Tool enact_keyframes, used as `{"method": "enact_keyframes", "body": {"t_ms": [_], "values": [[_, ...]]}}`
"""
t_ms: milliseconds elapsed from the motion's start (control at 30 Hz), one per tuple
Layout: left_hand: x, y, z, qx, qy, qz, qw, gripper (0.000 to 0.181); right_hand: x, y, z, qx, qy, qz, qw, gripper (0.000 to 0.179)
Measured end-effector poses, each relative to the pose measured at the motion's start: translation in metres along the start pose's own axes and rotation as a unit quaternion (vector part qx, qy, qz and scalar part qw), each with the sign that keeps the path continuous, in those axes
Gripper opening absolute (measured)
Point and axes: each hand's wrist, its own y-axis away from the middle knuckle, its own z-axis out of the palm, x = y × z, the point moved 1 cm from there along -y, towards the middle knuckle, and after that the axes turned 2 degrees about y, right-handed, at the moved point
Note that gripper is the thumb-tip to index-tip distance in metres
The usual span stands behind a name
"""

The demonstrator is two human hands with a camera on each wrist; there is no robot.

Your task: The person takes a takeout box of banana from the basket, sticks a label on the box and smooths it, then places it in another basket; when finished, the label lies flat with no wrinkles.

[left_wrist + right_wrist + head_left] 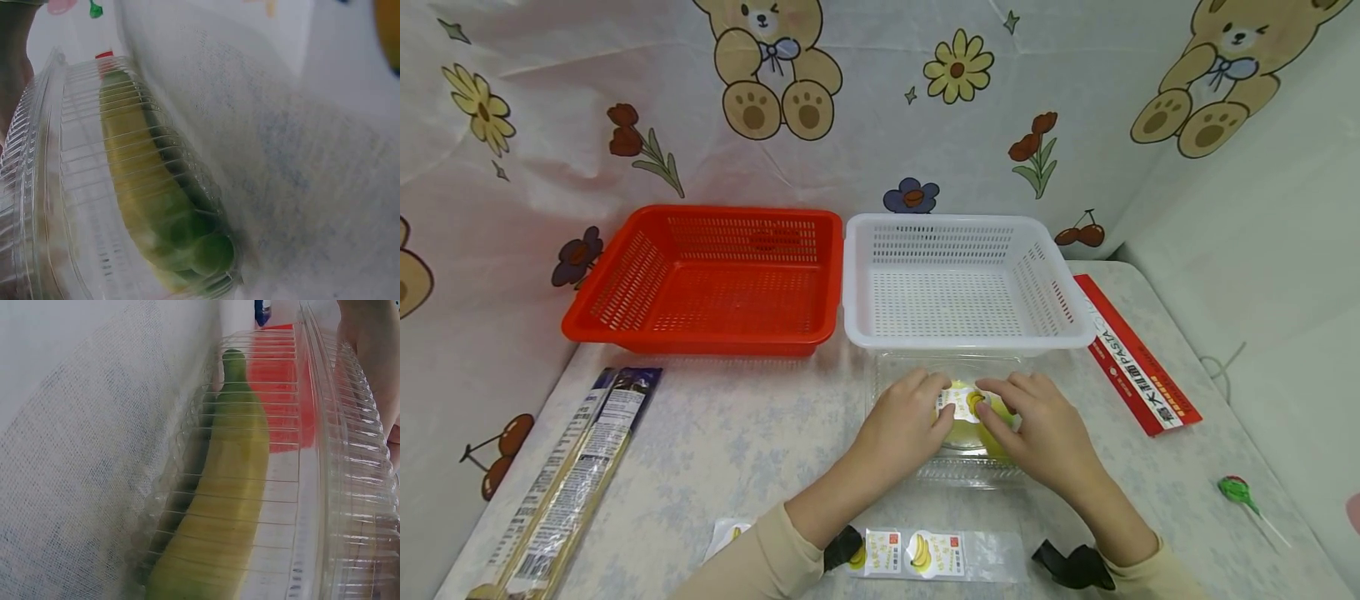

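A clear plastic clamshell box (970,471) stands before the white basket, its lid down. Through its ribbed wall a yellow-green banana (231,462) shows in the right wrist view, and banana ends (156,206) in the left wrist view. On the lid lies a white label with a banana print (957,405). My left hand (904,417) rests over the lid, thumb and forefinger apart at the label's left edge. From the other side my right hand (1041,425) touches the label's right part, thumb and forefinger spread.
Behind stand a red basket (722,343) and a white basket (962,340). At the left lie long pasta packs (580,475); at the right, a red pasta box (1138,358) and a lollipop (1236,490). A strip of banana labels (992,557) lies along the front between black wrist straps.
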Motion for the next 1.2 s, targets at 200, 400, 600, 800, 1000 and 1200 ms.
{"method": "enact_keyframes", "body": {"t_ms": [200, 400, 600, 800, 1000, 1200], "values": [[0.0003, 0.0020, -0.0009, 0.011, -0.052, 0.009, 0.9986, 0.018, 0.0007, 0.0003, 0.0003, -0.006, 0.005, 0.002, 1.0000, 0.025], [-0.0026, 0.0036, -0.0019, 0.002, -0.059, -0.007, 0.9982, 0.015, 0.0034, 0.0023, -0.0008, -0.013, 0.000, 0.005, 0.9999, 0.022], [-0.0045, 0.0056, -0.0053, 0.001, -0.047, -0.009, 0.9989, 0.014, 0.0057, 0.0046, -0.0027, -0.008, -0.002, 0.011, 0.9999, 0.020], [-0.0044, 0.0051, -0.0055, 0.009, -0.044, 0.003, 0.9990, 0.013, 0.0039, 0.0031, -0.0017, 0.004, -0.019, 0.005, 0.9998, 0.018], [-0.0033, 0.0054, -0.0039, 0.009, -0.045, 0.009, 0.9989, 0.011, 0.0011, 0.0019, -0.0006, 0.013, -0.025, -0.015, 0.9995, 0.016], [-0.0049, 0.0063, -0.0045, 0.015, -0.033, -0.007, 0.9993, 0.008, 0.0035, 0.0033, -0.0027, 0.025, -0.021, -0.015, 0.9994, 0.017]]}}
